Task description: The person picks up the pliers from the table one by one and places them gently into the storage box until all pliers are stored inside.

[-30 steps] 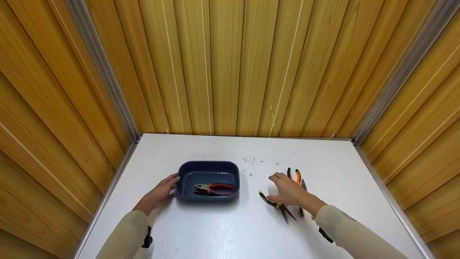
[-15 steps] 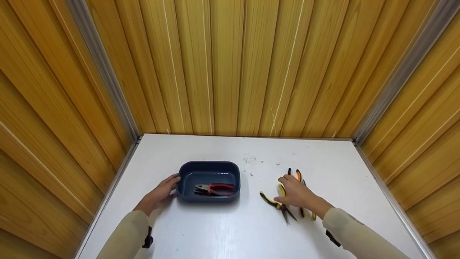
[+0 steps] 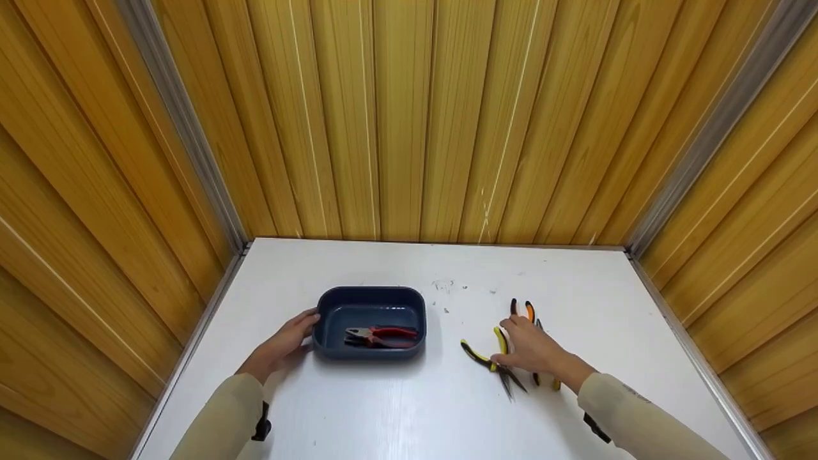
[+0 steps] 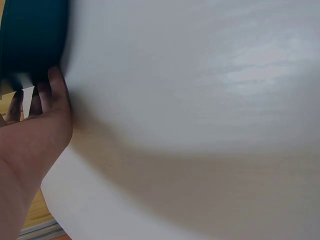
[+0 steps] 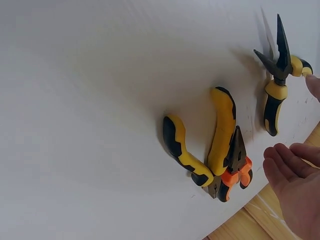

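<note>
Long-nose pliers (image 5: 281, 75), yellow-and-black handles: on the white table (image 3: 383, 415) under the right hand (image 3: 533, 345), handles splayed, tips toward the person and slightly apart. Right grip: thumb and fingers well apart, nothing held; thumb overlaps one handle, fingertips just beside the other's end. Step looks like taking hold of this pair. Best done by pinching both handles together, since one alone would probably let the other swing. Go straight up, clear of the second yellow-and-black pliers (image 5: 225, 135) just beside. Left hand (image 3: 285, 340): fingers laid against the blue box (image 3: 367, 353), not wrapped round it; light pressure should do, a hard push might slide it.

Hard to see, nearest first: thumb contact on the handle, can't tell. Second yellow pair's middle is behind the right hand in the head view. Some left fingers are behind the box, which is cut off in the left wrist view. Red-handled pliers (image 3: 391, 331) lie inside the box; one pair or two, unclear. Orange-and-black pliers (image 5: 231, 178), farther back, overlap the second yellow pair's head in the right wrist view; contact unclear.
</note>
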{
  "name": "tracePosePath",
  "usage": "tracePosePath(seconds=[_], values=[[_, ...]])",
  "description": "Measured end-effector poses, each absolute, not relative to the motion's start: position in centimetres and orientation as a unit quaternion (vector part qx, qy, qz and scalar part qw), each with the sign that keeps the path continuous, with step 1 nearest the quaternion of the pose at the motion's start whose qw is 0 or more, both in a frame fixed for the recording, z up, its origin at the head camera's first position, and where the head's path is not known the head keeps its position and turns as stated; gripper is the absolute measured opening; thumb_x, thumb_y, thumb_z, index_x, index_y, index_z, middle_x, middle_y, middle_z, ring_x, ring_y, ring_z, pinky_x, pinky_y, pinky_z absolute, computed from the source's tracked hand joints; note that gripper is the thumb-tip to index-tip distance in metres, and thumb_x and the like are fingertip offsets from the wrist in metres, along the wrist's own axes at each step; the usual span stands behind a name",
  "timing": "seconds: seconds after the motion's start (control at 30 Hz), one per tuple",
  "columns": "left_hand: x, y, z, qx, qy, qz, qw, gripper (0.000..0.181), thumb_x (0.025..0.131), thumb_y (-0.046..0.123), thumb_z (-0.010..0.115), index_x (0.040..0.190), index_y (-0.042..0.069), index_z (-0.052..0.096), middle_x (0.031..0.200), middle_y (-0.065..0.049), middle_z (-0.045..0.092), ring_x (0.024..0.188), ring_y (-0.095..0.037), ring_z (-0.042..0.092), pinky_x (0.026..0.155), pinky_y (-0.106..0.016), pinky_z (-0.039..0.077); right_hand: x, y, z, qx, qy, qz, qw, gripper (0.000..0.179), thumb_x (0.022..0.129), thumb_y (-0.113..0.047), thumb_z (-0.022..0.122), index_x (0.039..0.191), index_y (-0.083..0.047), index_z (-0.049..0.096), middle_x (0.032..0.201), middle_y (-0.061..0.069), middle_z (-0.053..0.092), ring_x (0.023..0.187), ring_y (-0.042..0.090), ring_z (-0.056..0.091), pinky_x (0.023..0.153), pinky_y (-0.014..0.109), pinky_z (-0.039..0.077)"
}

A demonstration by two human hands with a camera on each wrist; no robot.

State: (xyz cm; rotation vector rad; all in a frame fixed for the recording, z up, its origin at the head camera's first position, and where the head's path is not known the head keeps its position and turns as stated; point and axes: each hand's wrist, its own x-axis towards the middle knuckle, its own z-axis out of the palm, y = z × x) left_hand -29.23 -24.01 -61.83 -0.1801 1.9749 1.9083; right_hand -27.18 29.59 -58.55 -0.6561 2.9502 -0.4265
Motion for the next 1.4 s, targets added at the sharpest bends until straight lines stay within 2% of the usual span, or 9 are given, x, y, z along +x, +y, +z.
tracePosePath(seconds=[0.17, 0.4, 0.6, 0.8, 1.03, 1.13, 1.4], values=[[-29.1, -24.0, -61.6, -0.061, 0.704, 0.68, 0.193, 0.062, 0.114, 0.032, 0.048, 0.166, 0.005, 0.029, 0.168, -0.025, 0.032, 0.158, -0.042, 0.026, 0.124, -0.057, 0.032, -27.0, 29.4, -58.9, -0.215, 0.966, -0.134, 0.047, 0.082, 0.089, -0.049, 0.085, 0.138, 0.012, 0.058, 0.137, 0.029, 0.059, 0.13, 0.045, 0.057, 0.104, 0.057, 0.052], [-29.1, -24.0, -61.6, -0.064, 0.707, 0.676, 0.197, 0.063, 0.114, 0.032, 0.047, 0.167, 0.004, 0.027, 0.169, -0.026, 0.03, 0.158, -0.043, 0.024, 0.125, -0.057, 0.03, -26.7, 28.9, -59.0, -0.218, 0.965, -0.137, 0.054, 0.083, 0.088, -0.051, 0.086, 0.136, 0.012, 0.059, 0.133, 0.027, 0.061, 0.122, 0.042, 0.06, 0.1, 0.056, 0.054], [-29.1, -24.0, -61.6, -0.063, 0.709, 0.675, 0.195, 0.063, 0.114, 0.032, 0.048, 0.167, 0.004, 0.028, 0.17, -0.025, 0.03, 0.158, -0.042, 0.024, 0.125, -0.057, 0.029, -26.7, 28.7, -59.2, -0.214, 0.966, -0.135, 0.054, 0.089, 0.087, -0.056, 0.084, 0.139, 0.011, 0.057, 0.137, 0.028, 0.059, 0.126, 0.043, 0.058, 0.102, 0.057, 0.053], [-28.9, -24.0, -61.5, -0.057, 0.697, 0.687, 0.196, 0.064, 0.114, 0.031, 0.048, 0.167, 0.003, 0.026, 0.17, -0.026, 0.027, 0.159, -0.042, 0.021, 0.126, -0.058, 0.027, -26.8, 28.0, -59.6, -0.206, 0.967, -0.141, 0.057, 0.091, 0.085, -0.058, 0.086, 0.14, 0.009, 0.058, 0.136, 0.023, 0.06, 0.125, 0.04, 0.058, 0.101, 0.055, 0.054], [-28.9, -24.0, -61.5, -0.063, 0.693, 0.691, 0.198, 0.064, 0.114, 0.032, 0.048, 0.167, 0.005, 0.026, 0.169, -0.026, 0.029, 0.159, -0.041, 0.024, 0.124, -0.057, 0.033, -26.8, 26.9, -60.4, -0.225, 0.964, -0.133, 0.04, 0.092, 0.079, -0.058, 0.09, 0.137, 0.006, 0.06, 0.128, 0.019, 0.061, 0.116, 0.035, 0.06, 0.098, 0.052, 0.055], [-29.0, -24.0, -61.6, -0.064, 0.698, 0.686, 0.197, 0.064, 0.114, 0.033, 0.048, 0.167, 0.005, 0.025, 0.169, -0.026, 0.03, 0.158, -0.041, 0.026, 0.123, -0.056, 0.035, -26.7, 26.7, -60.7, -0.231, 0.963, -0.134, 0.037, 0.092, 0.078, -0.058, 0.091, 0.137, 0.005, 0.061, 0.127, 0.019, 0.061, 0.113, 0.033, 0.061, 0.095, 0.05, 0.057], [-29.0, -24.0, -61.9, -0.062, 0.694, 0.691, 0.193, 0.063, 0.114, 0.032, 0.049, 0.166, 0.004, 0.027, 0.169, -0.027, 0.029, 0.158, -0.043, 0.023, 0.124, -0.058, 0.032, -26.5, 26.4, -60.9, -0.248, 0.955, -0.16, 0.035, 0.083, 0.081, -0.044, 0.093, 0.14, 0.005, 0.06, 0.13, 0.019, 0.061, 0.12, 0.035, 0.06, 0.1, 0.053, 0.055]])
